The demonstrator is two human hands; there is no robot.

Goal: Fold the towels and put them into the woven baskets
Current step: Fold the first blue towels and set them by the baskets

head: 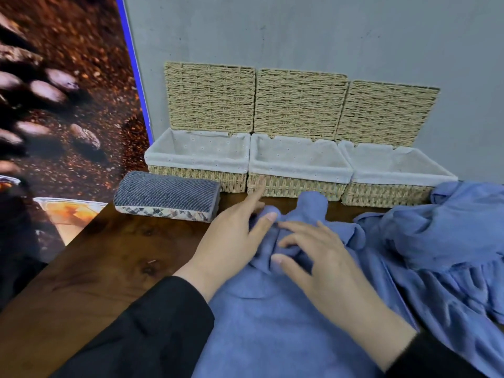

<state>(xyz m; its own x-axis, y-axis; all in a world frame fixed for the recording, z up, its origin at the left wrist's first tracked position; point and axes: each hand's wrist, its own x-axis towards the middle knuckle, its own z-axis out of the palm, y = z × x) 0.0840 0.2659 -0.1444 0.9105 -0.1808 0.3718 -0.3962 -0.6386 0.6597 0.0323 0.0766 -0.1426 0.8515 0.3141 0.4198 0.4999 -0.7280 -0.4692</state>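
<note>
You are at a dark brown wooden table (90, 271) set against a grey wall (300, 31), with a coffee-bean poster (60, 91) on the left. Nearest you, a soft blue towel (272, 323) lies spread on the table's near middle, its far end bunched. Your left hand (231, 241) rests on that bunched end with fingers loosely extended, forefinger pointing far. Your right hand (321, 260) lies just beside it, fingers spread and slightly bent over the folds; whether they pinch cloth you cannot tell. To the right, a second crumpled blue towel (450, 236) is heaped. Farther left sits a folded grey ribbed towel (166, 197). Beyond, against the wall, three woven baskets with white liners (300, 162) stand side by side, lids (300, 102) raised.
</note>
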